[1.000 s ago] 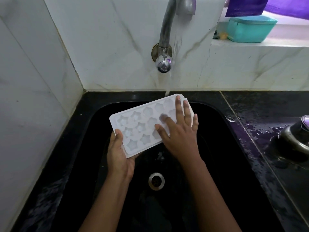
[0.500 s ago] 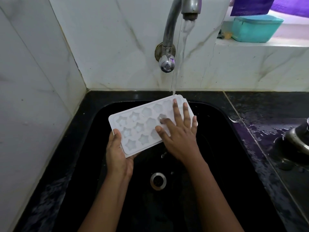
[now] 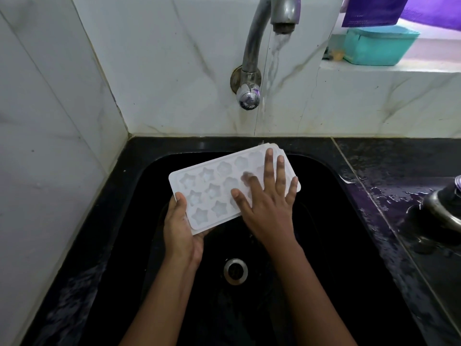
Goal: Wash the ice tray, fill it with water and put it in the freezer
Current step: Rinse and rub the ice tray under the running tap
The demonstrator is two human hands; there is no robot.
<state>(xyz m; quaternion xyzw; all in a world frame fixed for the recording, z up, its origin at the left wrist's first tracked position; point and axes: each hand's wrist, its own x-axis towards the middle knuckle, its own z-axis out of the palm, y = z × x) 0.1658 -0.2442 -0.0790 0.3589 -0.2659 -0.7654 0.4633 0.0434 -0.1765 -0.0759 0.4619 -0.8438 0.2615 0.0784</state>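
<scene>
A white ice tray with star-shaped cavities is held over the black sink, tilted with its far right end higher. My left hand grips its near left corner, thumb on top and fingers underneath. My right hand lies flat on the tray's right half with straight, spread fingers; its index finger is blurred. Water runs from the steel tap down onto the tray's far right end.
The sink drain lies below the hands. A wet black counter runs to the right, with a steel vessel on it. A teal box sits on the white ledge; purple cloth hangs above. White marble walls close the left and back.
The view has tilted, so more of the tap spout and its stream shows. My right hand's fingers have shifted slightly on the tray. The left hand's grip is unchanged.
</scene>
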